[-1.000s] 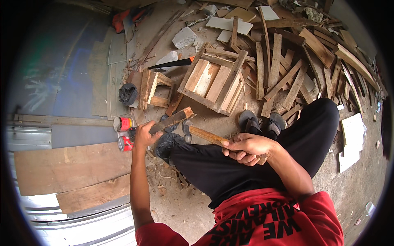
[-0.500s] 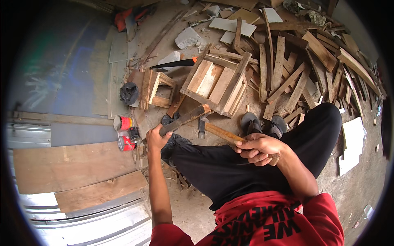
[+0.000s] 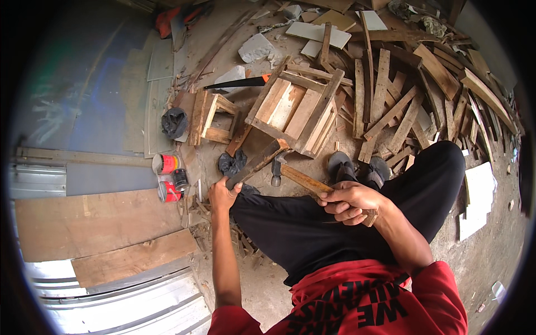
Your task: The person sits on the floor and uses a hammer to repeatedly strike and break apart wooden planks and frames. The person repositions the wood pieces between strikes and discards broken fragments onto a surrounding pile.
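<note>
My left hand (image 3: 224, 196) is closed around the near end of a dark, worn wooden slat (image 3: 258, 162). The slat slants up and to the right, its far end beside the head of a claw hammer (image 3: 304, 181). Gripping the hammer low on its wooden handle is my right hand (image 3: 352, 202), held above my lap. The metal hammer head points left, close to the slat; whether the two touch I cannot tell. Just beyond them a slatted wooden crate (image 3: 290, 111) rests tilted on the ground, with a smaller wooden frame (image 3: 215, 120) to its left.
A handsaw (image 3: 237, 84) with a dark blade lies behind the crate. Scrap boards (image 3: 402, 106) are heaped at the far right. Red and black cans (image 3: 172, 181) and black plastic bags (image 3: 175, 123) sit at the left. White sheet pieces (image 3: 477, 190) lie at the right.
My left hand has shifted slightly right and toward me, carrying the slat along. My right hand and the hammer have barely moved.
</note>
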Motion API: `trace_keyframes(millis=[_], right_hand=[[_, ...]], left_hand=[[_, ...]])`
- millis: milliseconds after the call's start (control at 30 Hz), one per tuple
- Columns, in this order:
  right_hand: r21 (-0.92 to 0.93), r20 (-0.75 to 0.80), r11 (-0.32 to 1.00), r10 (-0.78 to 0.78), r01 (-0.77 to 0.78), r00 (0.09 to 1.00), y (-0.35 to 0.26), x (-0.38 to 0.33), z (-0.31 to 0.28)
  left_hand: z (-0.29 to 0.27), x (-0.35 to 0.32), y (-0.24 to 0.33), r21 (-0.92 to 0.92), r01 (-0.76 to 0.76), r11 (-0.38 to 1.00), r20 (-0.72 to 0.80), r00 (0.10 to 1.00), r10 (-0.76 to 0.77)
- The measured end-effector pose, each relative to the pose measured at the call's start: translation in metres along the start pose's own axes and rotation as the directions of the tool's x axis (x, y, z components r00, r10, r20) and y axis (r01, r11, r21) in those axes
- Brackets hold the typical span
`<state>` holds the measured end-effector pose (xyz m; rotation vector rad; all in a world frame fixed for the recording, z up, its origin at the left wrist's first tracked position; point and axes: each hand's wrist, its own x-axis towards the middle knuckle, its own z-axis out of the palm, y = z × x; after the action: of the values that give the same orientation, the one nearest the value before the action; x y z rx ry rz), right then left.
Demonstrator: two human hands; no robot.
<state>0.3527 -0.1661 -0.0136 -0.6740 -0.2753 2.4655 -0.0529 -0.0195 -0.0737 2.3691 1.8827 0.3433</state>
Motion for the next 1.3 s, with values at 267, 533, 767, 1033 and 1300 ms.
trace_keyframes(millis=[267, 533, 767, 1033, 1300], right_hand=[[-0.015, -0.043, 0.998, -0.061, 0.061, 0.997, 0.009, 0.008, -0.004], [-0.078, -0.118, 0.966, -0.256, 0.248, 0.96, 0.032, 0.033, 0.013], [-0.756, -0.132, 0.563, -0.631, 0.334, 0.764, 0.031, 0.037, 0.018], [-0.893, -0.148, 0.345, -0.83, 0.288, 0.538, 0.025, 0.037, -0.006], [-0.907, -0.155, 0.317, -0.863, 0.277, 0.481, 0.042, 0.058, -0.014]], left_hand=[[0.021, -0.004, 0.016, -0.021, 0.031, 0.999, 0.043, 0.999, -0.03], [0.023, 0.003, 0.039, -0.09, 0.137, 0.986, 0.091, 0.988, -0.129], [0.074, 0.027, 0.132, -0.189, 0.426, 0.885, 0.203, 0.898, -0.39], [-0.008, 0.038, 0.177, -0.906, 0.347, 0.243, 0.287, 0.924, -0.251], [0.007, 0.027, 0.214, -0.981, 0.189, -0.039, 0.193, 0.946, -0.261]])
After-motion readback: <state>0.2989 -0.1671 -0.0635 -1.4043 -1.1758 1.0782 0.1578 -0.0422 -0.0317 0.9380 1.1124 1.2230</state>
